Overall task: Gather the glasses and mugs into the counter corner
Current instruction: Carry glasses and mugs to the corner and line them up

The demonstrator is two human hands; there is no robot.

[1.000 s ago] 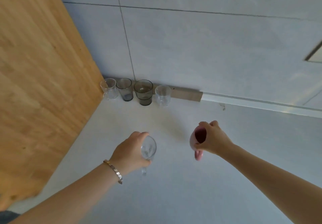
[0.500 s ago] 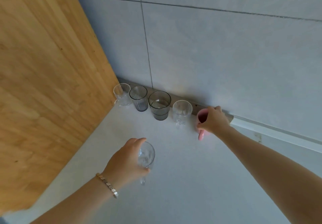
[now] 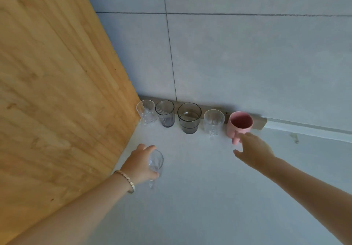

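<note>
A row stands against the back wall in the counter corner: a clear cut glass, a ribbed grey glass, a wide smoky glass, a clear glass mug and a pink mug at the right end. My right hand hovers open just in front of the pink mug, fingertips close to its handle, holding nothing. My left hand grips a clear glass mug above the white counter, in front of the row.
A tall wooden panel closes the left side of the corner. A grey tiled wall runs behind the row, with a strip along its base. A bracelet is on my left wrist.
My right hand set the pink mug down at the right end of the row, let go and drew back a little. My left hand moved forward with the clear glass mug.
</note>
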